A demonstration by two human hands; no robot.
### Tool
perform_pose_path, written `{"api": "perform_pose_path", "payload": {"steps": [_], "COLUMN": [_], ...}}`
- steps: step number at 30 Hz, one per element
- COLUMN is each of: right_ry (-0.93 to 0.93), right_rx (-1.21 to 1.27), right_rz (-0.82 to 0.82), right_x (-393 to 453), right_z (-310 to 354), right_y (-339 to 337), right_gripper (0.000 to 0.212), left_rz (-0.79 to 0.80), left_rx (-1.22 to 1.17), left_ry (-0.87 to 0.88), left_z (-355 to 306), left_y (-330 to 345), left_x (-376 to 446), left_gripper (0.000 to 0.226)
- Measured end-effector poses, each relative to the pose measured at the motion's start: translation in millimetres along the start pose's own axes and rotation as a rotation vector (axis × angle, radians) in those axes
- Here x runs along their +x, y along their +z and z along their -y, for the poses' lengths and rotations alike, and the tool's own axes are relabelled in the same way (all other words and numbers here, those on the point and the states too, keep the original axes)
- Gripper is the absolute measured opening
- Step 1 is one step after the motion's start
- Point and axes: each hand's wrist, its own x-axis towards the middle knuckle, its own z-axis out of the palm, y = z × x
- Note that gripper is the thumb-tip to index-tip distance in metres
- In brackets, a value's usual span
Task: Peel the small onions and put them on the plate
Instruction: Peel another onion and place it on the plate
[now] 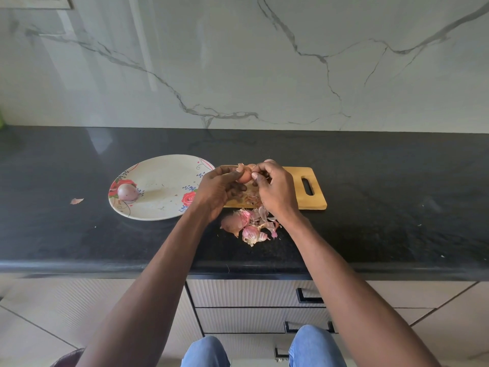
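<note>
Head view: your left hand [219, 185] grips the light, slippery onion [244, 176]; right hand [275, 190] apparently pinches its brittle skin.

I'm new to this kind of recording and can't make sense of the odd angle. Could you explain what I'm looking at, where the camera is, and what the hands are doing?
There is no machine here: a person wears a wide-angle camera on the head, looking forward and down, so you see their own two arms reaching out over a black counter.

The left hand holds a small onion, and the right hand pinches at its skin to peel it, above a wooden cutting board.

To the left sits a flowered plate with one peeled onion on it. A pile of pink onion skins lies on the counter near the board's front edge, and one stray scrap of skin lies left of the plate. Behind is a marble wall; below are drawers and the person's knees.
</note>
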Motion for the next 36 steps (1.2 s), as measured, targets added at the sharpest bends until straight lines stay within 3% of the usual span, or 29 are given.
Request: {"api": "perform_pose_path", "payload": {"steps": [6,19,27,32,36], "right_ry": [-0.027,0.269,0.356,0.466,0.460], "right_rx": [-0.035,0.223,0.364,0.714,0.776], "right_rz": [-0.004,-0.011,0.008,0.047,0.057], "right_x": [-2,6,6,5,5], "right_z": [-3,0,3,11,13], "right_y": [5,2,1,-2,-5], "right_gripper": [0.009,0.012,0.018,0.021,0.015], "left_rz": [0.032,0.044,0.026,0.013,-0.006], "left_rx": [-0.001,-0.086,-0.165,-0.200,-0.180], "left_ry": [-0.018,-0.047,-0.010,0.000,0.012], "left_z": [-2,-5,-3,-3,-2], "left_y": [2,8,7,6,5], "left_x": [-1,-5,0,2,2], "left_gripper": [0.018,0.020,0.016,0.018,0.018]}}
